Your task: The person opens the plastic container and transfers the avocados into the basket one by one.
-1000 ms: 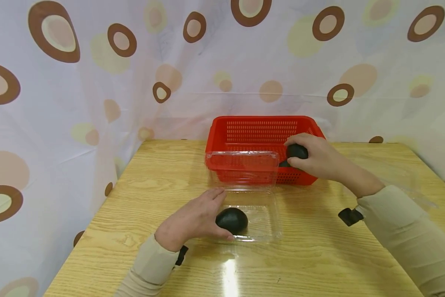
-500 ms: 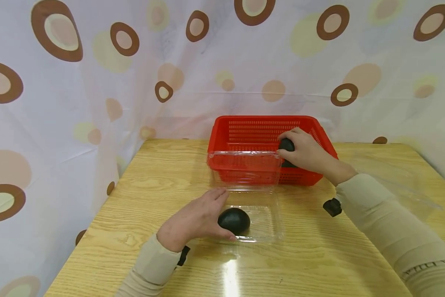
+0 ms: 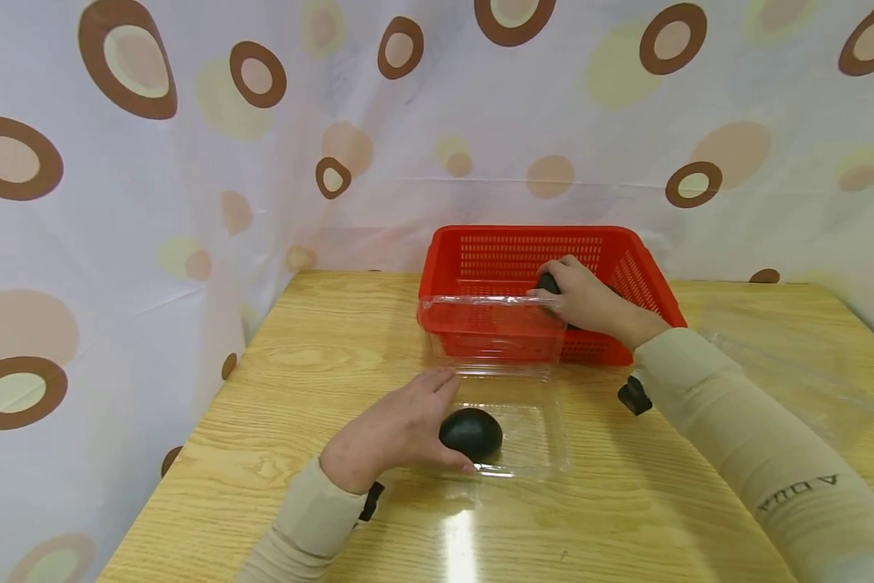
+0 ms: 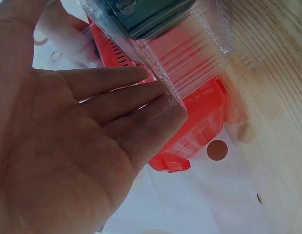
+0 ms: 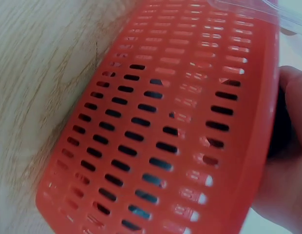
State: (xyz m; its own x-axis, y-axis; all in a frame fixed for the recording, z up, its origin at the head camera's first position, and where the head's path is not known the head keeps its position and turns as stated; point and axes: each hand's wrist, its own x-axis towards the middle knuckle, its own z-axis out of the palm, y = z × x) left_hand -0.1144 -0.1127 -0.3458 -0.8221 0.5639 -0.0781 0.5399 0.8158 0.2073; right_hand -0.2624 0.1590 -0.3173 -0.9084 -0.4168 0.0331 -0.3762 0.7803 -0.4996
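In the head view, a clear plastic clamshell box (image 3: 527, 433) lies on the table with its lid (image 3: 491, 332) raised at the back. A dark, avocado-like fruit (image 3: 471, 436) sits in its left half. My left hand (image 3: 396, 425) rests along the box's left side, thumb at the front rim. Straight fingers (image 4: 141, 117) lie against the box's edge in the left wrist view. My right hand (image 3: 590, 300) reaches into the red basket (image 3: 437, 275) and grips a second dark, avocado-like fruit (image 3: 548, 283), partly hidden by fingers and lid.
More dark shapes (image 5: 160, 163) show through the basket's slots in the right wrist view. Another clear plastic piece (image 3: 801, 364) lies at the table's right. A patterned curtain (image 3: 407, 121) hangs behind the wooden table (image 3: 320, 340).
My right hand has moved left and slightly back inside the basket with the fruit in its grip, nearer the raised lid. The left hand has kept its place at the box.
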